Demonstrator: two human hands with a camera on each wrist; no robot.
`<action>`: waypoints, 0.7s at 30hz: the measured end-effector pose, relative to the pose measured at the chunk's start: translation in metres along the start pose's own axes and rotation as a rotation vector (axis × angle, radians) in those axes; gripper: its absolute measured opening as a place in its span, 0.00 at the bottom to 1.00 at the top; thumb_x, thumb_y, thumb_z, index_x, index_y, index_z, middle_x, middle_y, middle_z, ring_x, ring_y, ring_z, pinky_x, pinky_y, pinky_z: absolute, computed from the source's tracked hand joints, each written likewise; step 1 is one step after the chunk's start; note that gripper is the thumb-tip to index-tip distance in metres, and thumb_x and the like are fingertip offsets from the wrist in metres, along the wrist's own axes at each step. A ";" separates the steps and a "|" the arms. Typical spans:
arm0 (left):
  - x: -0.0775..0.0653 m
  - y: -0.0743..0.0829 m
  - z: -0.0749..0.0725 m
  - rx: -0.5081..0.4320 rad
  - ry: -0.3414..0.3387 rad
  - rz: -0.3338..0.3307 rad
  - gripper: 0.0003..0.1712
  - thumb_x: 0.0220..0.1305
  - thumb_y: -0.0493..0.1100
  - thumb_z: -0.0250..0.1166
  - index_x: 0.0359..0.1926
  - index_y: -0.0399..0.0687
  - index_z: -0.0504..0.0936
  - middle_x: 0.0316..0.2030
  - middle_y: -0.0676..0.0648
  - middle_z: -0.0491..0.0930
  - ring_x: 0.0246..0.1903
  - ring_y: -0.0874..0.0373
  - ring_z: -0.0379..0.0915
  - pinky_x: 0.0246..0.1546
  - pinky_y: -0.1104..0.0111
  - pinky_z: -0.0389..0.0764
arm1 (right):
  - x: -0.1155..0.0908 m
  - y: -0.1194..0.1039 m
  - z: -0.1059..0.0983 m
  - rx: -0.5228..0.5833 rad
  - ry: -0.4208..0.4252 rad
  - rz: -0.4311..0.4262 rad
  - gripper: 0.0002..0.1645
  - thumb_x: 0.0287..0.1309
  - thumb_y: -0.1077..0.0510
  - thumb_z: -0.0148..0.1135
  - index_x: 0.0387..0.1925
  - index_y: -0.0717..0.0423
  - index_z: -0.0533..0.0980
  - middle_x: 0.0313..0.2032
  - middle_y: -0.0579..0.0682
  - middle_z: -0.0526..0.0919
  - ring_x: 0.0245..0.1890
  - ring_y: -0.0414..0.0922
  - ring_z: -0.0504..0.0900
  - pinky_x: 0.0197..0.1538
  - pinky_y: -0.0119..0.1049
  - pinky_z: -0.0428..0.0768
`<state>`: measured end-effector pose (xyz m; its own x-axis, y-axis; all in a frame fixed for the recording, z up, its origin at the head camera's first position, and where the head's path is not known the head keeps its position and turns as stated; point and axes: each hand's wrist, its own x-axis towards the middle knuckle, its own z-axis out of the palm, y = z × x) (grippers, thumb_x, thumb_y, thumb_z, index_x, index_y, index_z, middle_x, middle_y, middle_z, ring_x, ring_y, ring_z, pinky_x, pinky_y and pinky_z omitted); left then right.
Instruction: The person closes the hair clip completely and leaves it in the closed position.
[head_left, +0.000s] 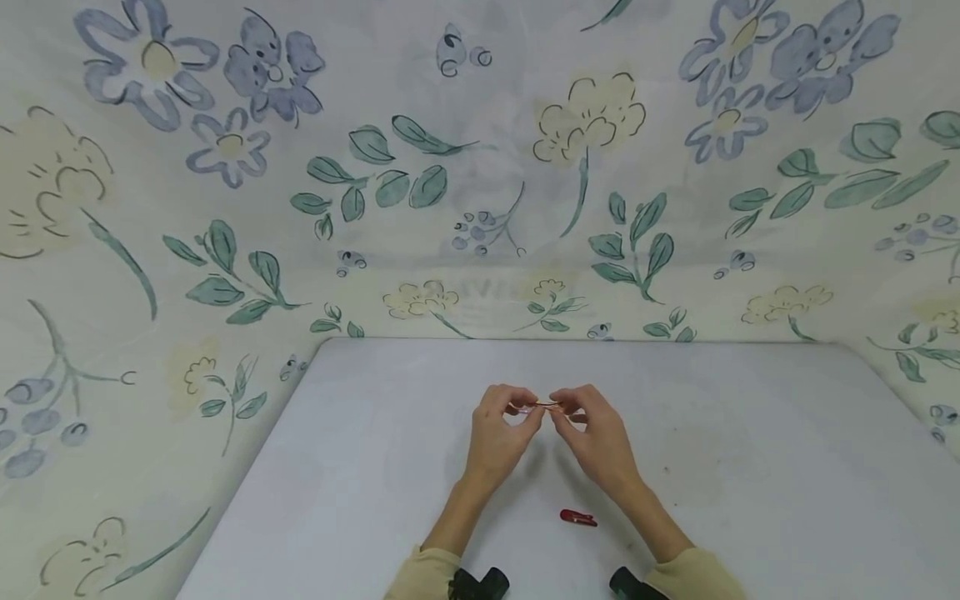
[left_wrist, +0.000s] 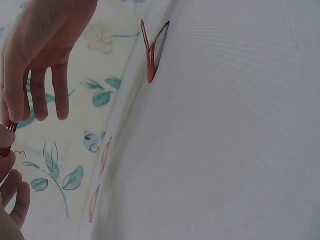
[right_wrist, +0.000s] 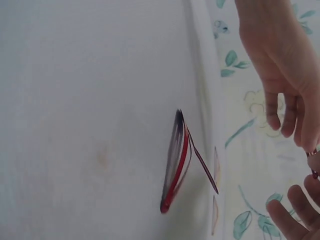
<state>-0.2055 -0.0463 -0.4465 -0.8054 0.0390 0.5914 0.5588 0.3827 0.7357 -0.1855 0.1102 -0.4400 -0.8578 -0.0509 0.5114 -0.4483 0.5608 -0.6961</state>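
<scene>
Over the middle of the white table, my left hand point(head_left: 498, 437) and right hand point(head_left: 596, 437) meet fingertip to fingertip. Between them they pinch a small, thin reddish hair clip point(head_left: 546, 405), mostly covered by the fingers. At the edge of the left wrist view, a dark red strip of this clip point(left_wrist: 14, 128) shows between the fingertips. A second red hair clip point(head_left: 578, 518) lies on the table, nearer the body and just inside the right forearm. In the right wrist view this red clip point(right_wrist: 180, 172) appears with its arms spread apart.
The white tabletop point(head_left: 337, 467) reaches back to a floral cloth point(head_left: 510, 275), which rises behind it and runs down the left side. Dark wrist-worn devices point(head_left: 483, 583) sit by the yellowish sleeves point(head_left: 693, 575) at the bottom. A faint stain point(right_wrist: 102, 152) marks the table.
</scene>
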 end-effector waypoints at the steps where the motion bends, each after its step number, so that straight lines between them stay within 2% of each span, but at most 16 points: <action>1: -0.001 -0.001 0.000 -0.001 0.005 -0.007 0.08 0.52 0.33 0.73 0.33 0.45 0.83 0.31 0.51 0.81 0.36 0.58 0.75 0.36 0.68 0.79 | 0.000 0.000 0.001 0.005 0.002 0.005 0.13 0.56 0.67 0.69 0.44 0.55 0.80 0.39 0.47 0.80 0.39 0.44 0.81 0.43 0.42 0.85; 6: -0.005 -0.002 0.001 -0.017 0.027 -0.034 0.10 0.51 0.33 0.74 0.34 0.45 0.82 0.32 0.51 0.81 0.37 0.58 0.76 0.35 0.67 0.78 | -0.002 -0.002 0.006 0.004 0.008 0.041 0.09 0.58 0.65 0.68 0.41 0.54 0.81 0.39 0.46 0.79 0.40 0.43 0.80 0.45 0.42 0.84; 13: -0.006 -0.001 0.004 -0.048 0.055 -0.040 0.10 0.51 0.33 0.73 0.33 0.45 0.81 0.32 0.50 0.81 0.37 0.57 0.76 0.35 0.66 0.78 | -0.004 -0.004 0.009 0.032 0.059 0.061 0.08 0.58 0.65 0.68 0.39 0.56 0.81 0.39 0.47 0.79 0.40 0.44 0.81 0.44 0.42 0.85; 21: -0.007 0.002 0.006 -0.019 0.080 -0.035 0.10 0.49 0.32 0.73 0.31 0.45 0.81 0.30 0.50 0.81 0.36 0.58 0.75 0.34 0.67 0.78 | -0.006 -0.005 0.013 0.042 0.101 0.077 0.08 0.56 0.67 0.69 0.37 0.57 0.81 0.37 0.48 0.79 0.40 0.45 0.80 0.44 0.44 0.84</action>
<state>-0.1997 -0.0401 -0.4509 -0.8062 -0.0484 0.5896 0.5351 0.3653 0.7617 -0.1816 0.0975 -0.4460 -0.8614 0.0757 0.5023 -0.3938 0.5249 -0.7545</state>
